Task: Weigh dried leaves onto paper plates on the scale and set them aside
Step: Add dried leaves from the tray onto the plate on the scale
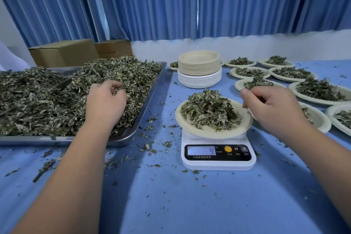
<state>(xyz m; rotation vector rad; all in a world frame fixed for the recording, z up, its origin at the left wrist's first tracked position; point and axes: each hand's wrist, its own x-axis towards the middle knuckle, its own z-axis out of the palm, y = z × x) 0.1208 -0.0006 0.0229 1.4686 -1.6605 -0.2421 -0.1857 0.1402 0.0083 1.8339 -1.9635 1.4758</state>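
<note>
While my left hand [106, 100] grips into the dried leaves [47, 100] in the tray [150, 97], the plate [214, 133] on the scale [218, 165] lies between my hands.
My right hand [273, 108] is nearer, fingers bent just beside its right rim; whether it holds anything I cannot tell. Filled plates [315, 100] stand further right.

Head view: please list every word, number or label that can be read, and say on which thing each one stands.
"9": on the lit display of the scale; digits left of it, if any, are washed out.
"M": on the scale's black panel, right of the yellow button.
Chinese line under the display and small labels under the buttons: too blurred to read.
No text shows on the paper plates or the cardboard boxes.
</note>
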